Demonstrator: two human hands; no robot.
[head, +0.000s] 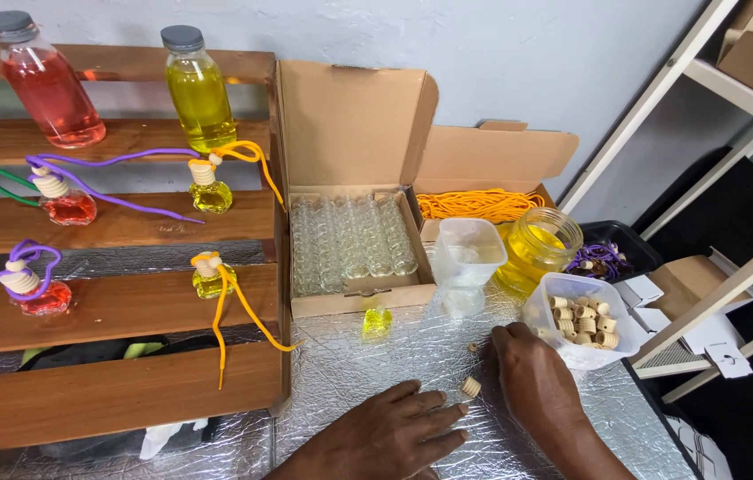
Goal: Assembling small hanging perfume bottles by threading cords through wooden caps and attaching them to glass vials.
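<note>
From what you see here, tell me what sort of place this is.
Probably a small home workshop for filling little scent bottles: a box of empty glass vials, a tub of wooden caps, and finished bottles with cords on wooden shelves.

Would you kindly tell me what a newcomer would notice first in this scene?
Probably the red bottle and yellow bottle glowing on the wooden rack's top shelf at left. Next, the open cardboard box of small clear vials at centre. In front, the left hand touches a wooden cap beside the right hand.
</note>
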